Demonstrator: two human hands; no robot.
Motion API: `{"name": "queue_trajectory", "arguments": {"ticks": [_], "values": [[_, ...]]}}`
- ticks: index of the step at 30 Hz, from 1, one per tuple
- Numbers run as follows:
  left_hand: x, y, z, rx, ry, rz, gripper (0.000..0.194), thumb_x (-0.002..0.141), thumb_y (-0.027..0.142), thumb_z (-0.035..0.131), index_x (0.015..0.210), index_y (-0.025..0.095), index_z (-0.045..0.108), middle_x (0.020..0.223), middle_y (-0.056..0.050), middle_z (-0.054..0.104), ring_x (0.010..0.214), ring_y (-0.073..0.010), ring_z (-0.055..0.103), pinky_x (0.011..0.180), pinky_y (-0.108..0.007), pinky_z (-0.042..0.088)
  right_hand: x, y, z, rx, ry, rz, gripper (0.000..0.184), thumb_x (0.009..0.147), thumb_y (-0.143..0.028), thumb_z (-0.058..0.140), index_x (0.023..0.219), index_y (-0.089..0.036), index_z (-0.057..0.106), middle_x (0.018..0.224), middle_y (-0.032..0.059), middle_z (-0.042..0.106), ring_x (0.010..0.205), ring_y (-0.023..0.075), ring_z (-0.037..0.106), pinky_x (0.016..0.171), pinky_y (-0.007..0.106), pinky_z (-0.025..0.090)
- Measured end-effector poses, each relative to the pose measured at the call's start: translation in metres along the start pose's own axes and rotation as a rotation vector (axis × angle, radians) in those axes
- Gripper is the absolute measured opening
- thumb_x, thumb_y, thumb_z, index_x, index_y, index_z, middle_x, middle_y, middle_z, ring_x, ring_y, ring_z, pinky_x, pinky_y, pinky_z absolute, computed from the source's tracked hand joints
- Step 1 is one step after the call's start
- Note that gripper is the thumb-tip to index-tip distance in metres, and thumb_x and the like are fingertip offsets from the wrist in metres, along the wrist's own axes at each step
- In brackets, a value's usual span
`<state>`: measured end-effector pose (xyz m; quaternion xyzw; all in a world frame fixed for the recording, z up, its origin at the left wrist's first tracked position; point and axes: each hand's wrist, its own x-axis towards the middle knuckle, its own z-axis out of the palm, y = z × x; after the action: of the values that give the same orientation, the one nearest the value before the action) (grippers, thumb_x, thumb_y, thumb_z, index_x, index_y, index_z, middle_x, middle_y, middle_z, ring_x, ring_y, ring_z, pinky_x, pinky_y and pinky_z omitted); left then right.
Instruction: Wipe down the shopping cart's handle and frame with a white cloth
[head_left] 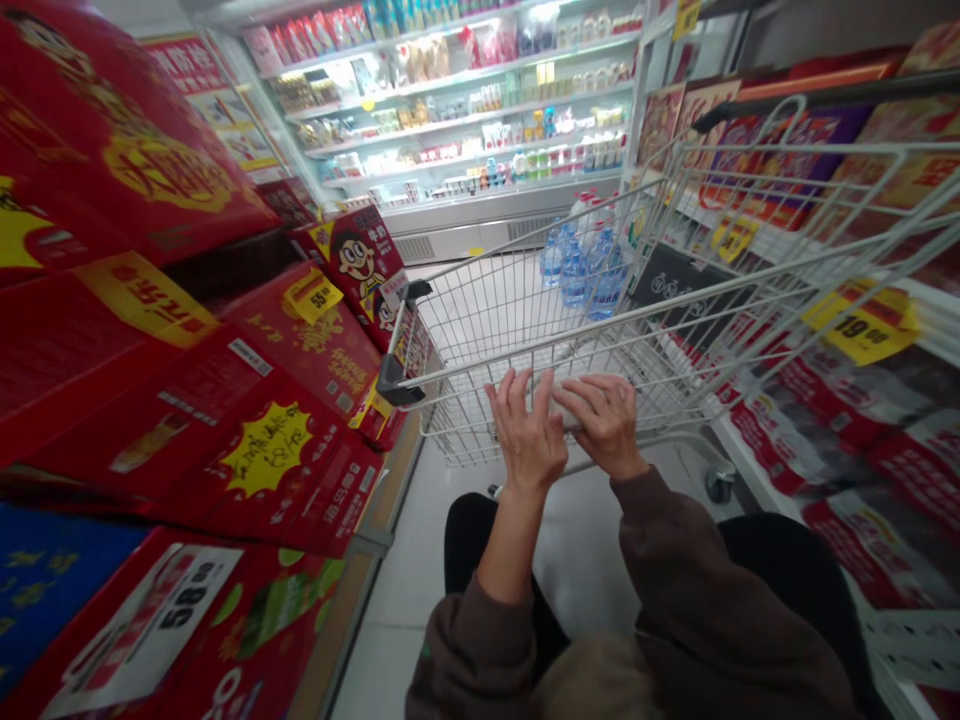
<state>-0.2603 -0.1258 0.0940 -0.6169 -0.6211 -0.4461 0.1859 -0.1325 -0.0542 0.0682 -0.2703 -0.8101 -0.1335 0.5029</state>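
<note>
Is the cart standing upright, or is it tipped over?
Upright: the cart opens upward, and a wheel shows beneath it, down by the floor.

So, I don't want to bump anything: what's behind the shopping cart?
Blue-tinted bottles and a lit refrigerated display show beyond the cart. Whatever lies directly behind its dark panel is covered.

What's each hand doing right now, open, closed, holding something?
Left hand: fingers spread at the shopping cart's wire side; whether it holds anything can't be told.
Right hand: fingers bent, close beside the left; its grip can't be told either.
</note>
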Motion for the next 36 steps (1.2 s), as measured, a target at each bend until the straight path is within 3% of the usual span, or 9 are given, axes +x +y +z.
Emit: {"name": "queue_trajectory", "arguments": {"ticks": [4,7,12,19,22,26,32,36], "values": [[0.023,0.009,0.010,0.076,-0.082,-0.100,0.056,0.103,0.038,0.018,0.143,0.020,0.053,0.138,-0.012,0.056,0.141,-0.0330,0.036,0.123,-0.063,0.009,0.024,0.015,-0.008,-0.051,0.089,-0.005,0.043,0.080,-0.006,0.061,0.117,-0.028,0.066,0.115,0.0011,0.074,0.117,0.0227,0.056,0.108,0.045,0.033],[0.029,0.007,0.015,0.118,-0.116,-0.121,0.052,0.103,0.033,0.020,0.132,0.020,0.061,0.123,-0.011,0.065,0.137,-0.0340,0.042,0.122,-0.067,0.005,0.015,0.016,0.001,-0.030,0.092,-0.002,0.035,0.085,-0.010,0.060,0.113,-0.028,0.068,0.112,0.0010,0.074,0.115,0.0214,0.057,0.109,0.044,0.032],[0.026,0.001,0.018,0.100,-0.123,-0.111,0.049,0.103,0.032,0.022,0.128,0.018,0.062,0.120,-0.011,0.064,0.141,-0.0350,0.037,0.121,-0.069,0.007,-0.013,0.009,0.012,0.059,-0.027,-0.019,0.031,0.086,-0.008,0.056,0.108,-0.026,0.068,0.108,-0.0001,0.075,0.110,0.0199,0.059,0.105,0.045,0.033],[0.023,0.002,0.019,0.076,-0.120,-0.115,0.050,0.103,0.035,0.022,0.131,0.017,0.060,0.124,-0.013,0.062,0.145,-0.0372,0.031,0.119,-0.071,0.010,0.007,0.014,0.002,0.025,0.063,0.013,0.032,0.088,-0.009,0.057,0.111,-0.028,0.068,0.114,-0.0004,0.074,0.117,0.0205,0.056,0.110,0.045,0.031],[0.022,0.001,0.019,0.072,-0.124,-0.112,0.052,0.103,0.036,0.021,0.131,0.016,0.060,0.123,-0.013,0.062,0.145,-0.0375,0.032,0.119,-0.070,0.009,-0.007,0.011,0.007,0.046,0.013,0.007,0.029,0.088,-0.010,0.057,0.108,-0.026,0.068,0.110,-0.0004,0.075,0.111,0.0203,0.058,0.106,0.045,0.032],[0.022,-0.002,0.019,0.070,-0.128,-0.098,0.056,0.103,0.039,0.017,0.131,0.016,0.061,0.124,-0.012,0.062,0.144,-0.0376,0.032,0.120,-0.069,0.007,-0.011,0.012,0.005,0.073,-0.081,-0.004,0.037,0.083,-0.005,0.056,0.111,-0.026,0.067,0.112,-0.0005,0.074,0.112,0.0210,0.058,0.104,0.045,0.033],[0.021,0.000,0.018,0.073,-0.124,-0.103,0.056,0.103,0.040,0.018,0.132,0.016,0.060,0.124,-0.014,0.062,0.144,-0.0377,0.032,0.120,-0.070,0.008,0.004,0.016,0.000,0.036,0.054,0.063,0.036,0.084,-0.007,0.058,0.111,-0.029,0.069,0.114,0.0004,0.074,0.115,0.0215,0.056,0.109,0.045,0.031],[0.022,0.000,0.017,0.072,-0.137,-0.101,0.055,0.103,0.040,0.019,0.132,0.017,0.060,0.124,-0.013,0.062,0.144,-0.0377,0.033,0.120,-0.070,0.007,-0.014,0.010,0.005,0.051,-0.049,0.032,0.037,0.083,-0.004,0.056,0.110,-0.027,0.068,0.110,0.0003,0.074,0.110,0.0209,0.058,0.105,0.044,0.032]]}}
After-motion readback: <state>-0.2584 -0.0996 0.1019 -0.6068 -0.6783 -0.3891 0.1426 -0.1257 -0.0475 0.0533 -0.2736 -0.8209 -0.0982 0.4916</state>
